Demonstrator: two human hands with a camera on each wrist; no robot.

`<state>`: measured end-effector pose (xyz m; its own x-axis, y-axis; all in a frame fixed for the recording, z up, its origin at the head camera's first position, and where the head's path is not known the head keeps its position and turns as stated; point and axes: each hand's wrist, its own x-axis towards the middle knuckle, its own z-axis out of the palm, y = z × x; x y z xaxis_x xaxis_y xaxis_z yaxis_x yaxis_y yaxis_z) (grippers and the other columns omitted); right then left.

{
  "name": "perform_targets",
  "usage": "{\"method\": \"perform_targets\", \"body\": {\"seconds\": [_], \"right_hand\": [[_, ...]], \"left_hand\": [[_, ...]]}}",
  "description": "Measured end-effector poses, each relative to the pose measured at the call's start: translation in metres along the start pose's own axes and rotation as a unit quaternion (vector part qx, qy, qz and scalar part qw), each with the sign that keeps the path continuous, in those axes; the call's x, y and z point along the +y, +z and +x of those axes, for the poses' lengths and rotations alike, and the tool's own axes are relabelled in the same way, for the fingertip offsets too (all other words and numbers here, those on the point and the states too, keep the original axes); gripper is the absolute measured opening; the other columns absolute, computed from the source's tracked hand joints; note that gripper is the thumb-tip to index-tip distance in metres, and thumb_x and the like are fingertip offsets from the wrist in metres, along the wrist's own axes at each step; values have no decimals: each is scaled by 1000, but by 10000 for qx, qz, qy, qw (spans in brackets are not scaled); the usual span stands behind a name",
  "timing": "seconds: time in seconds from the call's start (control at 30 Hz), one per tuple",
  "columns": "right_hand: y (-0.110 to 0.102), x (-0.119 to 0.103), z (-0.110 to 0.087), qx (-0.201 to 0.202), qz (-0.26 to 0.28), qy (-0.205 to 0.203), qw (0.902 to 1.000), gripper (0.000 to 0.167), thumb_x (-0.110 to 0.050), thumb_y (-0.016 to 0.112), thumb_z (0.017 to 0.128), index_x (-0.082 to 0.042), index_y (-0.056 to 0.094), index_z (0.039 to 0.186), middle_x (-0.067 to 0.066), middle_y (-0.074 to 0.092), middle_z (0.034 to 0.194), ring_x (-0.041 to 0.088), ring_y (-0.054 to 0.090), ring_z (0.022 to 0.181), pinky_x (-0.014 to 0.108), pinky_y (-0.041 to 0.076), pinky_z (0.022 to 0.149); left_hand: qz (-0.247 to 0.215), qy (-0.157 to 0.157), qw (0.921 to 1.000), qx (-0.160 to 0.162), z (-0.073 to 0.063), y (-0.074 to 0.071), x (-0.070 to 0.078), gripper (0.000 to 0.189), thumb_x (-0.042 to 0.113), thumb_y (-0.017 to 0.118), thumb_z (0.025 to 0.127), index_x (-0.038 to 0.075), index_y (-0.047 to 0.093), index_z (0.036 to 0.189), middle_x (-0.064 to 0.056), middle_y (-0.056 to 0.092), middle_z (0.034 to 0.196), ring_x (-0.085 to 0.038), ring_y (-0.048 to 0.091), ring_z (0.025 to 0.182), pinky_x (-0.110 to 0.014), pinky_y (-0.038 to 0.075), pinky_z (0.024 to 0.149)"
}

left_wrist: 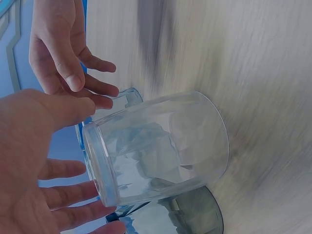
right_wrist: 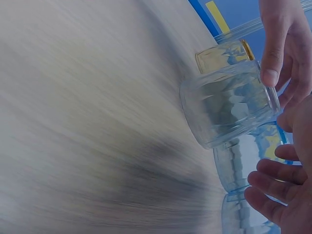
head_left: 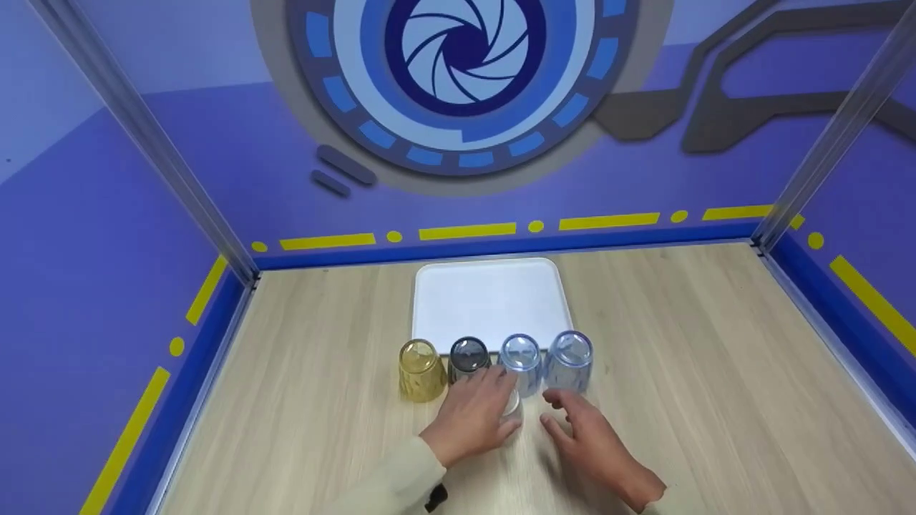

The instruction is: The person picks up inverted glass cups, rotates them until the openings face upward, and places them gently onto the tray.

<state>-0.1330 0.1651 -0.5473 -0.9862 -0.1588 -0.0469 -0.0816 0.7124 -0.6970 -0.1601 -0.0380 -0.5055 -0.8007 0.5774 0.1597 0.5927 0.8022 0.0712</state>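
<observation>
A clear glass (left_wrist: 156,146) stands upside down on the wooden table, nearest to the person. My left hand (head_left: 472,415) is over it, thumb on the near side and fingers reaching past its upturned base; whether they touch it I cannot tell. To the right, my right hand (head_left: 590,443) hovers apart from the glass with fingers loosely bent and nothing held. Behind stands a row of upturned glasses: an amber glass (head_left: 422,372), a dark grey glass (head_left: 469,352), a light blue glass (head_left: 521,352) and another blue glass (head_left: 570,357). The left hand partly hides the dark one.
A white rectangular tray (head_left: 490,300) lies behind the row, near the back wall. Blue-purple panels with yellow marks (head_left: 467,232) and metal corner posts enclose the wooden table (head_left: 715,343) at the back and sides.
</observation>
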Motion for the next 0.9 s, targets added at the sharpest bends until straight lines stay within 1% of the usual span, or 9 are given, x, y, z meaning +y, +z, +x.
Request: {"method": "perform_targets", "body": {"seconds": [0.1, 0.4, 0.5, 0.63, 0.8, 0.9], "right_hand": [[1, 1, -1, 47, 4, -157, 9999, 32, -23, 61, 95, -11, 57, 124, 6, 62, 121, 22, 59, 111, 43, 54, 89], [3, 6, -4, 194, 81, -470, 9987, 27, -19, 61, 95, -9, 58, 120, 9, 63, 118, 23, 61, 108, 41, 55, 87], [3, 7, -4, 216, 41, -546, 9983, 26, -19, 61, 94, -9, 59, 119, 9, 64, 117, 23, 62, 108, 41, 55, 86], [3, 8, -4, 219, 2, -588, 9980, 26, -19, 61, 94, -8, 59, 118, 9, 64, 116, 24, 62, 107, 41, 55, 85], [3, 9, -4, 99, 80, -482, 9988, 26, -20, 60, 95, -9, 59, 119, 9, 64, 118, 24, 62, 109, 41, 54, 87], [3, 9, -5, 59, 114, -416, 9990, 28, -23, 60, 95, -9, 59, 120, 9, 64, 119, 24, 61, 110, 42, 54, 88]], "left_hand": [[-29, -18, 10000, -41, 0, 0, 0, 64, 49, 69, 83, 14, 49, 132, -5, 61, 119, -21, 61, 103, -39, 54, 82], [-138, -65, 9997, -203, 1, 1, 0, 72, 49, 72, 81, 14, 46, 138, -7, 59, 130, -24, 60, 112, -43, 53, 90], [-159, -52, 9997, -195, 1, 4, -1, 73, 49, 72, 81, 13, 46, 138, -8, 58, 131, -25, 60, 112, -43, 53, 91], [-192, -49, 9996, -204, 1, 5, -1, 71, 46, 73, 81, 13, 46, 138, -8, 58, 131, -24, 60, 112, -43, 53, 91], [-177, -76, 9994, -273, 1, 5, -1, 70, 45, 72, 83, 14, 45, 139, -7, 59, 130, -24, 61, 111, -42, 53, 91], [-102, -51, 9997, -214, 1, 5, 0, 68, 45, 72, 82, 13, 47, 137, -7, 60, 127, -23, 62, 108, -41, 54, 87]]}}
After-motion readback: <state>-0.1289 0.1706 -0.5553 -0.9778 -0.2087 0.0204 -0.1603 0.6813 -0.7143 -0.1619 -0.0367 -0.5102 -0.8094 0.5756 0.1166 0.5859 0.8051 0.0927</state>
